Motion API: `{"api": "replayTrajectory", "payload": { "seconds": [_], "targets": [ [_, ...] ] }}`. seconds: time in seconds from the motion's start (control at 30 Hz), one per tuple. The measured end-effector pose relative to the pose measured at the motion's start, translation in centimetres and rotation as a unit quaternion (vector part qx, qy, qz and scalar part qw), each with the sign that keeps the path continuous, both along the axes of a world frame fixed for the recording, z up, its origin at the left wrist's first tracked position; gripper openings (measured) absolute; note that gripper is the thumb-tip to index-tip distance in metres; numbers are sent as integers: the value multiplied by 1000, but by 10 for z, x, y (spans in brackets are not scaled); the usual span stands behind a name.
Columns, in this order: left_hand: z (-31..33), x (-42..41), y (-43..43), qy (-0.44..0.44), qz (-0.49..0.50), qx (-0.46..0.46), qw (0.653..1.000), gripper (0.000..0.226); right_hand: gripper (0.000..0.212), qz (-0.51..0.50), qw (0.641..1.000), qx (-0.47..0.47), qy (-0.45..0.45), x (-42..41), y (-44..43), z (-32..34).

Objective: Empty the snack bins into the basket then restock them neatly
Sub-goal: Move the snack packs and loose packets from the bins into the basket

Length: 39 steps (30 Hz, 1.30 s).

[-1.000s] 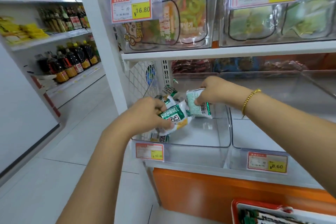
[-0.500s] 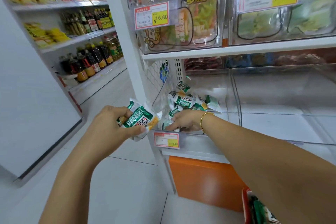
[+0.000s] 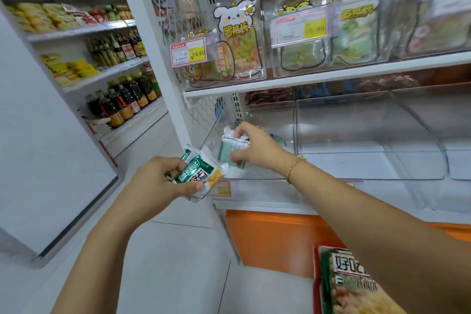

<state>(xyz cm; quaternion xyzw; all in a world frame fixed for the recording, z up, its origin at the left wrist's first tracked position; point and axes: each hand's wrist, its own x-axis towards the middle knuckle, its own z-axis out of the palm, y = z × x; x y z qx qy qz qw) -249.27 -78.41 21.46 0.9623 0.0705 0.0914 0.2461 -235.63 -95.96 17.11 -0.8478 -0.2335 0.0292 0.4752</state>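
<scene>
My left hand (image 3: 159, 181) grips a bunch of green-and-white snack packets (image 3: 200, 173) just outside the front left corner of the clear snack bin (image 3: 254, 176). My right hand (image 3: 254, 148) reaches into that bin and grips more pale green packets (image 3: 232, 146) near its left wall. A gold bracelet sits on my right wrist. The basket (image 3: 316, 278) with a red rim shows at the bottom right, partly hidden by my right forearm, and a large green snack bag (image 3: 341, 285) lies in it.
Further clear bins (image 3: 369, 160) stand to the right on the same shelf. The shelf above carries clear bins of snacks with price tags (image 3: 188, 52). Bottles (image 3: 122, 102) line shelves across the aisle at left. An orange base panel (image 3: 267, 239) runs below the shelf.
My right hand has lifted from the bin's front edge and taken hold of packets inside the bin. My left hand keeps its bunch and has shifted slightly toward the bin.
</scene>
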Motion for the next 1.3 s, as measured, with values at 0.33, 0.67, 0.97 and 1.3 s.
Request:
{"api": "replayTrajectory", "payload": {
  "seconds": [0.33,0.67,0.97,1.3],
  "targets": [
    [-34,29,-174,111,-326,43,938,35,41,-238,965,43,105,-135,-269,-81],
    [-195,2,-372,285,-495,142,809,54,50,-207,865,-209,407,-203,-414,-175],
    [-188,8,-375,322,-517,206,766,32,14,-183,898,-140,374,-201,-407,-170],
    [-16,82,-239,-25,-325,-34,945,45,29,-225,974,-32,-10,-114,-316,-38]
  ]
}}
